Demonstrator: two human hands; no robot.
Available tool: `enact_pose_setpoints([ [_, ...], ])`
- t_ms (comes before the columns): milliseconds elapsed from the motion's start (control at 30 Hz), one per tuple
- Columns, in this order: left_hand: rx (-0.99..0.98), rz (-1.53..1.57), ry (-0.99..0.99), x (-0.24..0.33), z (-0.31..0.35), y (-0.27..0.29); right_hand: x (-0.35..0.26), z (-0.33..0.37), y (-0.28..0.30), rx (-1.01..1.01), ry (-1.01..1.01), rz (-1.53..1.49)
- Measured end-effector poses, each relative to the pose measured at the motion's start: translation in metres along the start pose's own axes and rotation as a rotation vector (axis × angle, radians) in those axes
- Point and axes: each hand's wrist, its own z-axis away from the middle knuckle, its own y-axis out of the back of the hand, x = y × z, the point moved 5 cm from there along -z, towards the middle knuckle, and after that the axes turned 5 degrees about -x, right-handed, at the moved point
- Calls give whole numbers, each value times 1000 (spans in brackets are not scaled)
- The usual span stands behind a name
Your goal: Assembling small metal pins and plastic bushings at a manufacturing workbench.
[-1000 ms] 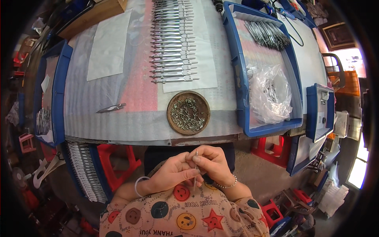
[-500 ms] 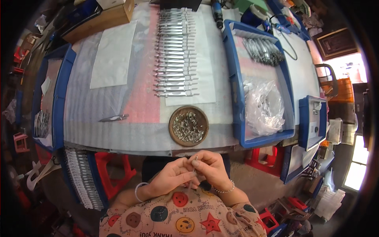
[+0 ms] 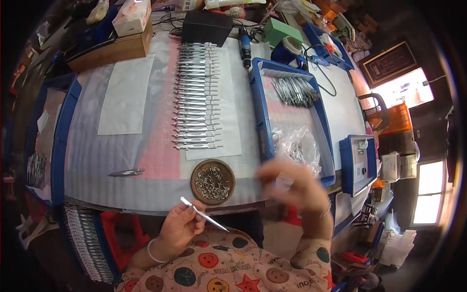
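My left hand is closed near the front edge of the table. Its fingers pinch a slim silver metal piece, which tapers to a point and slants down to the right. Just beyond it stands a round brown bowl of small shiny metal parts. My right hand is lifted to the right of the bowl, in front of a clear plastic bag in a blue tray. Motion smears its fingers, so I cannot make out anything in them.
A long row of silver metal pieces lies beyond the bowl. Dark tweezers rest to the left. More metal pieces fill the far end of the right tray. A black box and a blue power driver stand at the back.
My hands, together at my front before, are now apart. The right has swung right and forward; the left has moved left with the silver piece showing. The view has shifted right and upward.
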Motion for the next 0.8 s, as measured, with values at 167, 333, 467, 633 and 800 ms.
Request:
enact_pose_setpoints([
  [167, -89, -148, -91, 6, 9, 0, 113, -89, 121, 336, -141, 541],
  [333, -83, -98, -71, -2, 22, 8, 217, -144, 142, 230, -413, 957],
  [467, -1, -107, -103, 4, 30, 14, 237, -162, 129, 244, -482, 980],
  [633, -3, -120, -96, 9, 29, 10, 266, -171, 143, 408, -508, 852],
  [800, -36, -129, -35, 7, 24, 5, 270, -139, 181, 394, -583, 743],
])
